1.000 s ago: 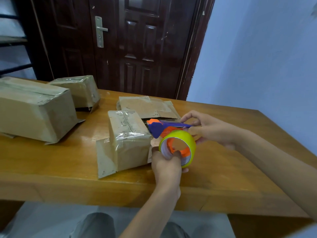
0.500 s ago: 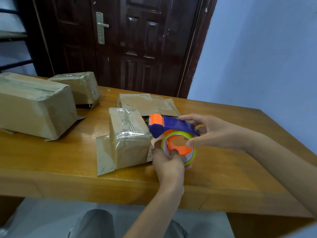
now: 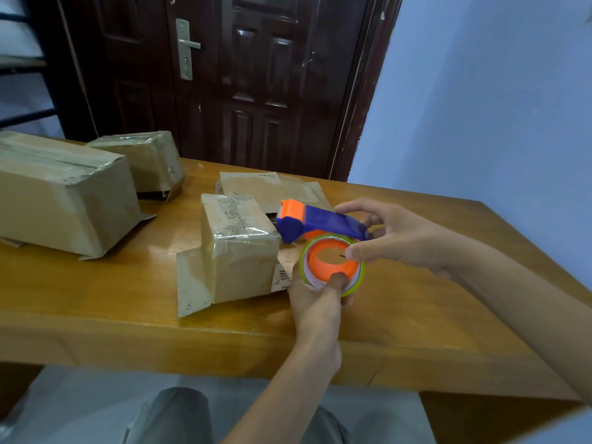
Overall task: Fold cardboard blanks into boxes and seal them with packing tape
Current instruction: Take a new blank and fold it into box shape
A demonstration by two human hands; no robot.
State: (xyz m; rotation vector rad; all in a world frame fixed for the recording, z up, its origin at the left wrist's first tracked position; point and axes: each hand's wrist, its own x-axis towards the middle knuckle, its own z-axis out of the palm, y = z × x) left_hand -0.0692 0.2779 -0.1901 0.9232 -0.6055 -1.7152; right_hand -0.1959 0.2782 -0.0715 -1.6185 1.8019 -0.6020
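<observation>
Since a sec ago the tape roll [image 3: 331, 263] has tipped flatter, its orange core now facing up at me, and the blue dispenser [image 3: 315, 223] has swung up over it, orange nose pointing away to the left. Both hands stayed on it.

My left hand [image 3: 315, 302] grips the roll from below, thumb pressed onto the near rim of the core, other fingers curled under where I can't see them. My right hand [image 3: 395, 241] is on the far side w/ fingers bent: thumb and forefinger pinch the roll's right rim and the dispenser's handle end, the rest arched above.

Roll and dispenser sit just above the table [image 3: 416, 315] edge, right between my hands. Touching my left knuckles, or nearly, is the small box [image 3: 238, 251], already wrapped in clear tape, one side flap still sticking out toward me. Just beyond the dispenser lie flat cardboard blanks [image 3: 272, 190]. Well off to the left are the big sealed box [image 3: 64, 200] and another taped box [image 3: 144, 158] behind it.

Handling, my guess: dispenser is light hard plastic, rigid, so hold by the handle and keep off the nose, prob. where the cutter is. Roll is firm but slick on its face; grip by rim and core. Box is light, dents easily, tape makes it slippery, so press on the edges, not the panels.
</observation>
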